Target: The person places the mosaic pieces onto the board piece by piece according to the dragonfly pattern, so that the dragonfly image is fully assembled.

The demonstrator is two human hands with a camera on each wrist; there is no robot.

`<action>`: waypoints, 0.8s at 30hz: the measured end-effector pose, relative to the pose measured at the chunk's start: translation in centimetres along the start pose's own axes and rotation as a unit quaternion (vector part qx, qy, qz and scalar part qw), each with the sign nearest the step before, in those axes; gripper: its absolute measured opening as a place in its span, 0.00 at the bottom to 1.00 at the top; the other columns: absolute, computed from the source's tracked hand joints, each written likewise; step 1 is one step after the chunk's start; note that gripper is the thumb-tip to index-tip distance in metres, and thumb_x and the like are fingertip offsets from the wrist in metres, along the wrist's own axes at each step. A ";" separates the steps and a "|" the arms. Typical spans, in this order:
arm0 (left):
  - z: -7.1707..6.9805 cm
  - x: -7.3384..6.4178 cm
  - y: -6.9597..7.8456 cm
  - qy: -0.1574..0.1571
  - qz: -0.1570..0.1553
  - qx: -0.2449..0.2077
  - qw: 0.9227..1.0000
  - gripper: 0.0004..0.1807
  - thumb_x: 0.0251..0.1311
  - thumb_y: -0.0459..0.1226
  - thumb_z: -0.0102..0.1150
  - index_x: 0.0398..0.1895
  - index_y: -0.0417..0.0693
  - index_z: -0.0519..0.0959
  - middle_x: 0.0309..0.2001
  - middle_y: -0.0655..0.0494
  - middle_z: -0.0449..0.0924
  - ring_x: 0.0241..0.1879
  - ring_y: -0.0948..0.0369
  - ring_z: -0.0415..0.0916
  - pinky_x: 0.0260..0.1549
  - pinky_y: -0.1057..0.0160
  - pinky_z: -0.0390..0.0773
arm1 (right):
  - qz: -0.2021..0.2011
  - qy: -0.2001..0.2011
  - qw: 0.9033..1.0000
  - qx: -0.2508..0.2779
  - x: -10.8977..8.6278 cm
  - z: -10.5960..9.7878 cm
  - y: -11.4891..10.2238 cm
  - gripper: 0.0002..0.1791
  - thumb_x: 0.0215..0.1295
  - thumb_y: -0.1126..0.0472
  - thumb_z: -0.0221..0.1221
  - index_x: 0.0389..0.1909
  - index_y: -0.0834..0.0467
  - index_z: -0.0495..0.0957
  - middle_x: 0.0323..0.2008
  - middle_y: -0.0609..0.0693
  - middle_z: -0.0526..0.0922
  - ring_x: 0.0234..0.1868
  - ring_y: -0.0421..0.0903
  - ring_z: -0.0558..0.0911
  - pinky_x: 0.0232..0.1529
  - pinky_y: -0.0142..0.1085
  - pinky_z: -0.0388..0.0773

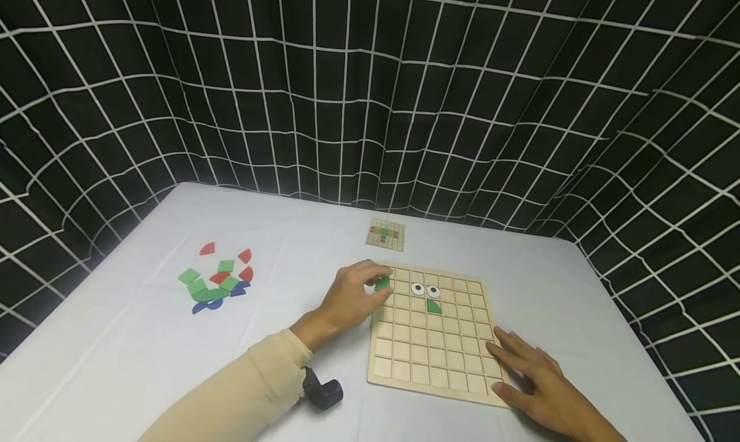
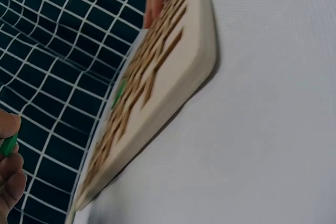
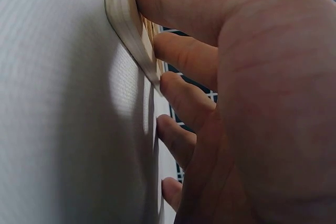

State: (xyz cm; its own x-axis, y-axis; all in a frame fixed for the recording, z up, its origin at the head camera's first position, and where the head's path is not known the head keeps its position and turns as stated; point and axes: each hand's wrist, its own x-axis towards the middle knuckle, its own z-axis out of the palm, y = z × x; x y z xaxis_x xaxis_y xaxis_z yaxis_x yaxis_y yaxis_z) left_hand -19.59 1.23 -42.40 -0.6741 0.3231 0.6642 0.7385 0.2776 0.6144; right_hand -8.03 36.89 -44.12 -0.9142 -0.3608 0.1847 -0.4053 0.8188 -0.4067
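Note:
My left hand (image 1: pixel 357 294) pinches a green tile (image 1: pixel 383 284) between thumb and fingers, over the upper left corner of a wooden grid board (image 1: pixel 428 379). The same green tile (image 2: pixel 8 144) shows in those fingers at the left edge of the left wrist view. Two white eye discs (image 1: pixel 418 289) and a green piece with one rounded side (image 1: pixel 434 306) lie on the board's upper part. My right hand (image 1: pixel 534 378) rests at the board's right edge with fingers spread. In the right wrist view its thumb and fingertips (image 3: pixel 167 45) touch the board's rim (image 3: pixel 123 11).
Green, red and blue pieces (image 1: pixel 198 286) lie scattered on the white-covered table (image 1: pixel 133 345) at the left. A small picture card (image 1: pixel 385 234) with a grid pattern lies behind the board. A black curtain with white grid lines (image 1: pixel 358 95) surrounds the table's back and sides.

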 end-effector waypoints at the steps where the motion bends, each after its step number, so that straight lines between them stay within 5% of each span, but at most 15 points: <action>1: 0.3 0.1 0.0 -0.004 -0.003 -0.002 1.000 0.14 0.52 0.25 0.70 0.44 0.35 0.83 0.40 0.48 0.85 0.37 0.58 0.81 0.40 0.66 0.81 | -0.004 0.003 1.000 -0.004 0.0 0.0 0.0 0.31 0.60 0.51 0.69 0.65 0.54 0.77 0.72 0.55 0.67 0.72 0.22 0.44 0.69 0.60 0.47; 5: 1.7 0.4 -0.1 -0.019 -0.020 -0.005 1.000 0.14 0.54 0.25 0.69 0.46 0.36 0.83 0.43 0.48 0.85 0.41 0.58 0.81 0.43 0.67 0.80 | -0.010 0.009 1.000 -0.017 -0.1 -0.1 0.1 0.31 0.60 0.51 0.69 0.65 0.53 0.77 0.73 0.51 0.66 0.73 0.22 0.44 0.72 0.44 0.41; 8: 2.6 0.6 0.0 -0.039 -0.045 -0.002 0.998 0.14 0.57 0.27 0.68 0.47 0.36 0.83 0.44 0.50 0.85 0.44 0.57 0.80 0.45 0.66 0.80 | 0.002 0.003 1.000 -0.008 -0.2 -0.1 0.1 0.31 0.60 0.50 0.69 0.64 0.54 0.78 0.73 0.50 0.65 0.72 0.21 0.43 0.73 0.48 0.40; 12: 3.6 0.7 -0.1 -0.074 -0.090 -0.008 0.993 0.14 0.59 0.29 0.67 0.49 0.38 0.83 0.46 0.51 0.84 0.48 0.58 0.76 0.45 0.67 0.78 | 0.011 -0.005 1.000 0.011 -0.1 0.0 0.0 0.31 0.61 0.50 0.69 0.64 0.55 0.77 0.73 0.54 0.66 0.72 0.22 0.43 0.67 0.67 0.46; 17: 4.7 0.5 -0.2 -0.099 -0.132 -0.021 0.986 0.14 0.59 0.30 0.67 0.49 0.39 0.84 0.47 0.53 0.84 0.47 0.60 0.70 0.44 0.69 0.76 | 0.021 -0.012 1.000 0.013 0.1 0.0 -0.2 0.31 0.61 0.49 0.69 0.64 0.55 0.78 0.71 0.57 0.67 0.74 0.31 0.49 0.62 0.70 0.51; 21: 5.6 0.4 -0.4 -0.103 -0.133 -0.008 0.986 0.13 0.58 0.32 0.69 0.48 0.42 0.85 0.47 0.55 0.85 0.47 0.62 0.68 0.52 0.62 0.68 | 0.020 -0.014 1.000 0.005 0.2 0.0 -0.1 0.31 0.59 0.50 0.69 0.64 0.55 0.78 0.71 0.58 0.68 0.75 0.48 0.57 0.59 0.69 0.54; 24: 6.2 0.4 -0.5 -0.106 -0.125 0.018 0.986 0.13 0.58 0.34 0.69 0.48 0.46 0.86 0.47 0.58 0.86 0.45 0.64 0.66 0.50 0.58 0.62 | 0.017 -0.013 1.000 0.002 0.2 0.0 -0.1 0.31 0.59 0.51 0.70 0.63 0.56 0.78 0.70 0.59 0.68 0.75 0.43 0.55 0.57 0.70 0.56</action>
State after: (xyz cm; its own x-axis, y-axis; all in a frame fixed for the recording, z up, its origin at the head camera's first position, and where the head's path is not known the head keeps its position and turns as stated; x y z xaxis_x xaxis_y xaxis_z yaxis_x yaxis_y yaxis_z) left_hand -20.14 6.90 -45.04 -0.8200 0.4216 0.3872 0.5521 0.4038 0.7295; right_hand -8.22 36.76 -44.00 -0.9270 -0.3446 0.1483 -0.3746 0.8288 -0.4156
